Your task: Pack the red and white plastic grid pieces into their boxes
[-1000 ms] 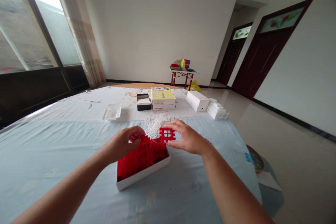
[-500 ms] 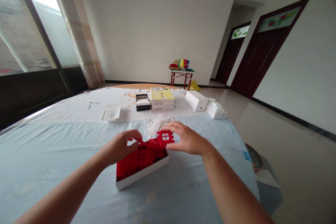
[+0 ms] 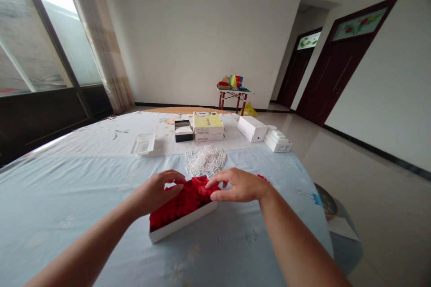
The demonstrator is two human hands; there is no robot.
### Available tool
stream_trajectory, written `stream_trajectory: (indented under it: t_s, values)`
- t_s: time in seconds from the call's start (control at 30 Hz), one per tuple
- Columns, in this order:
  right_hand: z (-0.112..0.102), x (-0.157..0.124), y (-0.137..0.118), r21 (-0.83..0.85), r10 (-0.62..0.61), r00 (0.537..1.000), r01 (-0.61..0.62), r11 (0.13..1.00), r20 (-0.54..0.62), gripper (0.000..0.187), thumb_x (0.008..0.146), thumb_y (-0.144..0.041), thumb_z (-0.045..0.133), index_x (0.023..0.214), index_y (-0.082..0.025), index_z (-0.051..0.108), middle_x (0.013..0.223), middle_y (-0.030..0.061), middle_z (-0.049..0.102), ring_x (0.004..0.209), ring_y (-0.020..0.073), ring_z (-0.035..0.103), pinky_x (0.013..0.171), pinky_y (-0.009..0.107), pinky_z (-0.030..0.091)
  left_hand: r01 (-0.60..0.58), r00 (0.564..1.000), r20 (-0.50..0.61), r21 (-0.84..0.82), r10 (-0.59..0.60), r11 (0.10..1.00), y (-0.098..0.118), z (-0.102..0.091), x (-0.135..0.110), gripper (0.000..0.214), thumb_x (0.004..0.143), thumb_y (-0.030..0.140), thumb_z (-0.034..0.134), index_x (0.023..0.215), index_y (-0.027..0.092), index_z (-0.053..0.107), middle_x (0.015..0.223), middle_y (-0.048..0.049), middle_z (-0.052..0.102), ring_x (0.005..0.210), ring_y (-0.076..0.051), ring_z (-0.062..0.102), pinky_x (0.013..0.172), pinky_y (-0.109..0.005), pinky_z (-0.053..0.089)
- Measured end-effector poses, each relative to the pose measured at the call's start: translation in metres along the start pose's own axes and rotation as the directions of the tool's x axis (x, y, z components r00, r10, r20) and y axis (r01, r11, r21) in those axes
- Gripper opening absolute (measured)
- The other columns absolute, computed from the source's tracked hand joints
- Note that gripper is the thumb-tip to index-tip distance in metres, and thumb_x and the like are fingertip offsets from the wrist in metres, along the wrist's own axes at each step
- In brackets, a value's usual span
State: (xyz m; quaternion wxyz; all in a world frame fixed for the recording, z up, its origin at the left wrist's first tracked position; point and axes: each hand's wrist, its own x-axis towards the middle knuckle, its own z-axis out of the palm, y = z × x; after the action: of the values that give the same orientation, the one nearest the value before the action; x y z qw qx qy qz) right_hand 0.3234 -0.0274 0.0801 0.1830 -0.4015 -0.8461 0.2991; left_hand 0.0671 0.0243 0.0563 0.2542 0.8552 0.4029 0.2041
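A shallow white box [image 3: 182, 225] lies on the light blue tablecloth, filled with red plastic grid pieces [image 3: 180, 204]. My left hand [image 3: 155, 191] rests on the red pieces at the box's far left, fingers curled onto them. My right hand [image 3: 235, 184] is at the box's far right corner, thumb and fingers pinched on a red piece [image 3: 204, 189] lying among the others. Just beyond the box sits a pile of white grid pieces [image 3: 206, 161].
At the table's far side stand a clear plastic tray [image 3: 143, 144], a black and white box [image 3: 183, 130], a yellow box [image 3: 208, 125], a white box [image 3: 252, 128] and stacked white trays [image 3: 278, 141]. The table's right edge drops to a tiled floor.
My right hand held a red grid piece upright above the box's far corner; it has come down and the piece now lies among the red pieces. My left hand stayed put.
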Motion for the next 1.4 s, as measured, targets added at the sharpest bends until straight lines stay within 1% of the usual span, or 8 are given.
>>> stream_trajectory:
  t_s: [0.13, 0.3, 0.53, 0.63, 0.73, 0.83, 1.0, 1.4]
  values:
    - [0.005, 0.003, 0.000, -0.013, -0.002, 1.000, 0.002, 1.000, 0.023, 0.029, 0.082, -0.037, 0.056, 0.105, -0.023, 0.066, 0.102, 0.0034, 0.067, 0.089, 0.0149, 0.060, 0.078, 0.025, 0.043, 0.005, 1.000, 0.013, 0.011, -0.005, 1.000, -0.002, 0.001, 0.000, 0.023, 0.075, 0.028, 0.048, 0.086, 0.027, 0.069, 0.106, -0.0003, 0.065, 0.099, -0.017, 0.058, 0.092, -0.030, 0.044]
    - [0.010, 0.007, 0.001, 0.008, -0.015, 1.000, 0.015, 1.000, -0.004, 0.024, 0.080, -0.033, 0.059, 0.099, -0.022, 0.069, 0.092, 0.0029, 0.069, 0.081, 0.0133, 0.061, 0.073, 0.022, 0.043, -0.017, 0.999, 0.038, 0.028, 0.016, 0.999, -0.007, 0.000, -0.003, 0.025, 0.078, 0.035, 0.049, 0.089, 0.028, 0.069, 0.111, -0.0011, 0.064, 0.100, -0.018, 0.058, 0.093, -0.030, 0.043]
    - [0.010, 0.006, -0.002, -0.037, -0.082, 0.982, 0.077, 0.996, -0.172, 0.018, 0.080, -0.024, 0.058, 0.093, -0.022, 0.071, 0.082, 0.0016, 0.068, 0.073, 0.0116, 0.061, 0.069, 0.023, 0.045, -0.051, 0.999, 0.017, 0.041, 0.051, 0.998, -0.003, -0.017, -0.004, 0.025, 0.079, 0.039, 0.050, 0.092, 0.029, 0.070, 0.111, -0.0023, 0.064, 0.101, -0.019, 0.058, 0.091, -0.033, 0.045]
    - [0.010, 0.007, -0.005, -0.047, -0.103, 0.969, 0.095, 0.994, -0.222, 0.016, 0.080, -0.024, 0.059, 0.090, -0.022, 0.071, 0.080, 0.0015, 0.068, 0.072, 0.0117, 0.061, 0.068, 0.023, 0.045, -0.065, 0.996, -0.057, 0.034, 0.067, 0.997, -0.002, -0.024, -0.005, 0.027, 0.080, 0.042, 0.050, 0.095, 0.032, 0.069, 0.108, -0.0015, 0.065, 0.100, -0.019, 0.059, 0.092, -0.032, 0.045]
    - [0.011, 0.007, -0.010, -0.045, -0.147, 0.937, 0.140, 0.989, -0.317, 0.015, 0.080, -0.025, 0.059, 0.090, -0.021, 0.071, 0.080, 0.0020, 0.068, 0.074, 0.0119, 0.061, 0.070, 0.024, 0.046, -0.072, 0.982, -0.175, 0.013, 0.073, 0.997, -0.001, -0.025, -0.008, 0.026, 0.078, 0.045, 0.054, 0.095, 0.032, 0.069, 0.103, 0.0000, 0.067, 0.098, -0.018, 0.059, 0.091, -0.031, 0.046]
    - [0.011, 0.009, -0.012, -0.055, -0.206, 0.880, 0.203, 0.978, -0.428, 0.018, 0.083, -0.026, 0.057, 0.094, -0.020, 0.069, 0.084, 0.0030, 0.068, 0.077, 0.0121, 0.060, 0.072, 0.024, 0.046, -0.040, 0.962, -0.269, 0.013, 0.043, 0.999, -0.003, -0.021, -0.010, 0.027, 0.076, 0.048, 0.056, 0.094, 0.032, 0.069, 0.102, 0.0002, 0.067, 0.095, -0.018, 0.060, 0.088, -0.030, 0.047]
    - [0.015, 0.015, -0.006, -0.137, -0.248, 0.801, 0.207, 0.969, -0.545, 0.020, 0.085, -0.027, 0.054, 0.097, -0.020, 0.068, 0.087, 0.0049, 0.068, 0.082, 0.0138, 0.060, 0.077, 0.027, 0.046, 0.034, 0.925, -0.377, -0.004, -0.034, 0.999, -0.010, -0.016, -0.016, 0.031, 0.075, 0.051, 0.056, 0.092, 0.029, 0.069, 0.101, -0.0012, 0.067, 0.094, -0.020, 0.060, 0.087, -0.031, 0.046]
    - [0.028, 0.018, -0.015, -0.088, -0.259, 0.864, 0.246, 0.965, -0.432, 0.020, 0.083, -0.028, 0.056, 0.098, -0.022, 0.068, 0.089, 0.0039, 0.069, 0.083, 0.0134, 0.061, 0.080, 0.029, 0.047, 0.063, 0.884, -0.461, -0.051, -0.079, 0.997, -0.012, -0.014, -0.030, 0.030, 0.075, 0.051, 0.056, 0.090, 0.029, 0.069, 0.099, 0.0005, 0.067, 0.091, -0.018, 0.061, 0.083, -0.025, 0.046]
